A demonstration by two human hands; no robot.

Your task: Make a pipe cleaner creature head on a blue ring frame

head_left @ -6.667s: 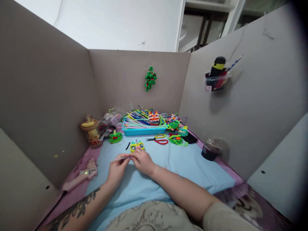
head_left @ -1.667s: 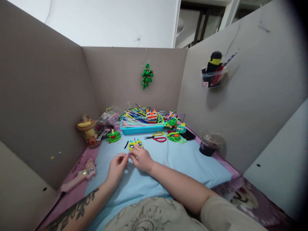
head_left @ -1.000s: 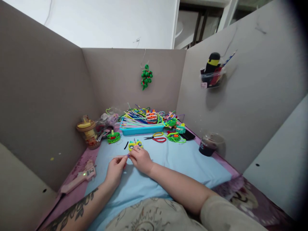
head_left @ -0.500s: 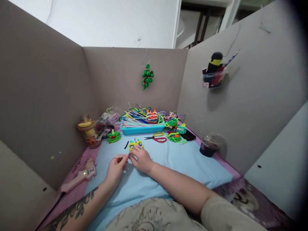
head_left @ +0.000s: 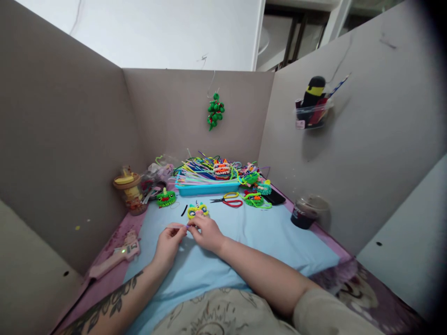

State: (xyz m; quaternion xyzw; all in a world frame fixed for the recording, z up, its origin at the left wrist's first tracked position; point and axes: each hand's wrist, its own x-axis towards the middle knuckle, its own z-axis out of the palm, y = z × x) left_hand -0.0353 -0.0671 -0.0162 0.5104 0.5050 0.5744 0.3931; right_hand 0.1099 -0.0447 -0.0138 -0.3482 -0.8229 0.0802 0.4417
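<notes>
My left hand (head_left: 170, 242) pinches a short purple pipe cleaner (head_left: 188, 226) between thumb and fingertips. Close against it, my right hand (head_left: 206, 233) is also closed on the pipe cleaner, fingertips nearly touching those of the left. Most of the piece is hidden by my fingers. Just beyond the right hand lies a yellow pipe-cleaner animal head (head_left: 198, 211) with big eyes and teal tips, its lower part covered by the fingers. A short black pipe-cleaner piece (head_left: 184, 210) rests to its left.
Scissors (head_left: 228, 200) with red and yellow handles lie behind. A blue tray (head_left: 207, 190) is heaped with pipe cleaners. A green figure (head_left: 166, 198) sits left, several others right by a phone (head_left: 275, 197). A lit glue gun (head_left: 120, 256) lies left; cups stand at both sides.
Both hands stay together at the same spot, with only small finger shifts on the purple pipe cleaner. The view has swayed slightly; the things on the cloth have not moved.
</notes>
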